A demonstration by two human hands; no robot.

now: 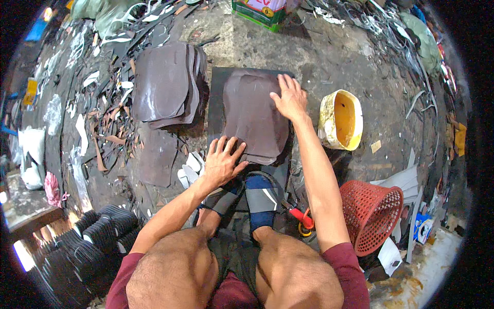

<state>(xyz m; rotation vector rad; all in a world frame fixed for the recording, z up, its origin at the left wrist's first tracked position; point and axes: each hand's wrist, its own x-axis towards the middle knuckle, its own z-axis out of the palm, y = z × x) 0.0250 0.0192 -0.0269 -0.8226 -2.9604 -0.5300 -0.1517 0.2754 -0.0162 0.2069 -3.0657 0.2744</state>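
Observation:
In front of me a stack of dark brown, sole-like sheets [254,113] lies on a black board [217,92]. My left hand [222,164] rests at the near left corner of the stack, fingers spread over its edge. Flat on the far right edge of the same stack lies my right hand [290,97], its fingers stretched out. Neither hand grips anything. Left of the board stands a taller, uneven pile of similar brown sheets [164,82]. A single brown piece [157,159] lies on the ground closer to me.
To the right stand a white tub with yellow inside [329,121] and a red plastic basket [360,211]. Red-handled scissors [303,219] lie by my right foot. Black ridged soles [87,252] are heaped at lower left; a tin [262,13] stands at the back. Scraps litter the floor.

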